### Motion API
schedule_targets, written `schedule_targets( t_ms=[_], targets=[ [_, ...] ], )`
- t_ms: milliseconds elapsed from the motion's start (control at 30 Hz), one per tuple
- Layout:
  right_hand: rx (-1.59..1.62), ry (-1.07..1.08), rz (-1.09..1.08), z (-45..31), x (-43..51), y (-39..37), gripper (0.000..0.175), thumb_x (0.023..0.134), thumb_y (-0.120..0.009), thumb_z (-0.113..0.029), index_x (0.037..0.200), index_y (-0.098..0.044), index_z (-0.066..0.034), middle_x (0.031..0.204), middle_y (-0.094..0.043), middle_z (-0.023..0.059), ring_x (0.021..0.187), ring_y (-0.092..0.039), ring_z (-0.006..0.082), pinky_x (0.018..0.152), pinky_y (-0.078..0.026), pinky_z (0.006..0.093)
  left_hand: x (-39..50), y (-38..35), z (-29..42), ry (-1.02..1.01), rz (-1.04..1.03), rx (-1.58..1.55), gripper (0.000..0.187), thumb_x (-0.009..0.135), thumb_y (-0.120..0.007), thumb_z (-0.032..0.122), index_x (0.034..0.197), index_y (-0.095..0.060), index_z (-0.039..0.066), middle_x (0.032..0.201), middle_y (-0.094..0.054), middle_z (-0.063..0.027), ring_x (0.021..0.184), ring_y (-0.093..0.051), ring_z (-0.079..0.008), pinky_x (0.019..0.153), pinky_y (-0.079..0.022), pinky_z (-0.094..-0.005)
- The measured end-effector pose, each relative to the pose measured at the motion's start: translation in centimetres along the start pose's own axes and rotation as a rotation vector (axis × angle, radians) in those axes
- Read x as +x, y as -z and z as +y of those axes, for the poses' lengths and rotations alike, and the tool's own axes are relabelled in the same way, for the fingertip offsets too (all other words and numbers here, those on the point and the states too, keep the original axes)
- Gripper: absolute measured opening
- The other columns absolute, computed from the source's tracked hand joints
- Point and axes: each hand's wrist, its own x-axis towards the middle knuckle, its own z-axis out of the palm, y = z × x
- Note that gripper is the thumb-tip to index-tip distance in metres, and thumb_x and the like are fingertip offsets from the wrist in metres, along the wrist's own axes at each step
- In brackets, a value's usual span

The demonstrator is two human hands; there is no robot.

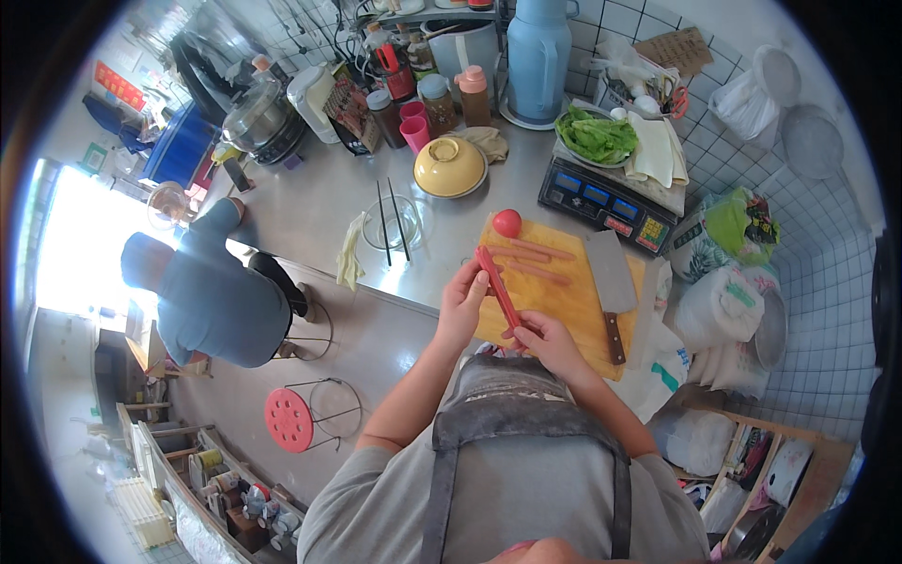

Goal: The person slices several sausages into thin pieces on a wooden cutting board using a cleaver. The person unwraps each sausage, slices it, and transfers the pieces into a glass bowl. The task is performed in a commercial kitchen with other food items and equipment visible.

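Observation:
A slim red stick, which looks like a sausage in its red casing [499, 287], slants between my two hands above the front left of a wooden cutting board [564, 317]. My left hand [461, 295] grips its upper end, and the fingers of my right hand [546, 342] pinch its lower end. Several bare pink sausages [539, 276] lie on the board just beyond, with a tomato [507, 223] at the board's far left corner. On the board's right side rests a cleaver [610, 271], its wooden handle towards me.
Left of the board, black chopsticks [392, 222] lie across a glass bowl [392, 233] beside a pale cloth [350, 254]. Behind stand an upturned yellow bowl [451, 168] and a scale [599, 197] bearing lettuce [595, 137]. Another person [218, 282] sits at left near a red stool [289, 420].

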Motion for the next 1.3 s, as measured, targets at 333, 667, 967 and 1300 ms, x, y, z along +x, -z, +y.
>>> schedule_targets(
  t_ms=[333, 667, 967, 1300],
  targets=[
    [-0.348, 0.234, 0.272, 0.8, -1.2, 0.6, 0.026, 0.089, -0.063, -0.008, 0.112, -0.058, 0.0025, 0.096, -0.066, 0.0107, 0.083, -0.064, 0.0163, 0.072, -0.052, 0.0276, 0.3, 0.3, 2.0, -0.205, -0.016, 0.214, 0.027, 0.099, -0.045, 0.008, 0.122, -0.058, -0.002, 0.104, -0.061, -0.0068, 0.095, -0.060, -0.0135, 0.080, -0.053, -0.0274],
    [-0.835, 0.541, 0.448, 0.0, -1.9, 1.3, 0.030, 0.082, -0.067, -0.005, 0.110, -0.060, 0.0015, 0.089, -0.064, 0.0137, 0.076, -0.065, 0.0235, 0.070, -0.051, 0.0323, 0.2, 0.1, 3.3, -0.169, -0.050, 0.285, 0.023, 0.095, -0.049, -0.001, 0.114, -0.060, -0.006, 0.100, -0.059, -0.0091, 0.089, -0.064, -0.0160, 0.082, -0.055, -0.0275],
    [-1.066, 0.799, 0.619, -0.4, -2.3, 1.8, 0.034, 0.072, -0.072, -0.002, 0.104, -0.064, -0.0034, 0.090, -0.063, 0.0118, 0.078, -0.061, 0.0293, 0.068, -0.050, 0.0374, 0.1, 0.3, 3.4, -0.044, -0.038, 0.278, 0.022, 0.095, -0.050, 0.000, 0.114, -0.060, -0.006, 0.093, -0.065, -0.0076, 0.087, -0.064, -0.0137, 0.080, -0.054, -0.0273],
    [-0.922, 0.717, 0.458, 1.4, -3.2, 1.7, 0.030, 0.074, -0.072, -0.005, 0.102, -0.063, -0.0030, 0.091, -0.062, 0.0133, 0.080, -0.061, 0.0295, 0.070, -0.051, 0.0368, -2.3, 2.2, 1.6, 0.009, -0.007, 0.205, 0.008, 0.093, -0.056, 0.003, 0.097, -0.059, -0.003, 0.088, -0.065, -0.0067, 0.078, -0.064, -0.0123, 0.072, -0.053, -0.0261]
  ],
)
